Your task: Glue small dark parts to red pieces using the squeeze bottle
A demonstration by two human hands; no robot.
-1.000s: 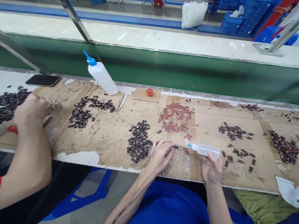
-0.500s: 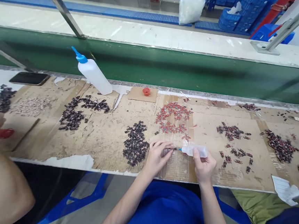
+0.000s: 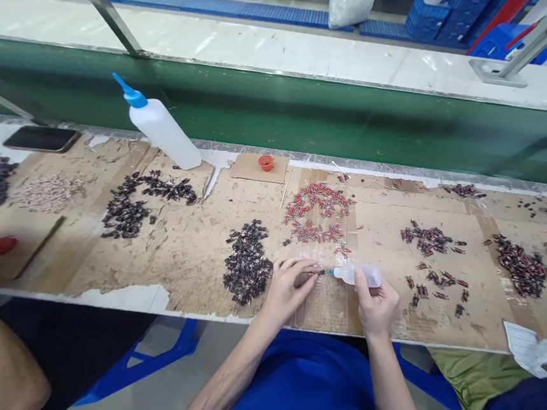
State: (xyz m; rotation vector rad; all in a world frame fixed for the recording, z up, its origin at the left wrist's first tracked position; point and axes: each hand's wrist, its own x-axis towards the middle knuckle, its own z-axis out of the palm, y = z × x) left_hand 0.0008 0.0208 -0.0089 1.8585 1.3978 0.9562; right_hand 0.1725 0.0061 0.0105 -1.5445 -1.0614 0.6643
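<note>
My right hand [image 3: 378,301] is closed around a small translucent squeeze bottle [image 3: 363,276], held almost level with its thin blue-green tip pointing left. My left hand [image 3: 291,286] pinches a small dark part [image 3: 318,271] between thumb and fingers, right at the bottle's tip; whether the two touch is too small to tell. Left of that hand lies a pile of small black parts [image 3: 246,263]. Beyond my hands, small red parts with metallic ends [image 3: 318,202] are scattered on the cardboard [image 3: 192,257]. To the right are groups of dark-and-red pieces [image 3: 427,239].
A large white bottle with a blue nozzle [image 3: 164,131] stands at the back, near a small red cup [image 3: 266,162]. A phone [image 3: 42,138] lies at the back left. Another person's arm [image 3: 8,375] is at the left edge. A green belt [image 3: 256,117] runs behind the table.
The camera view has shifted slightly. My hands keep nearly the same pose at the bottle tip. At the left, the other person's arm has moved.
</note>
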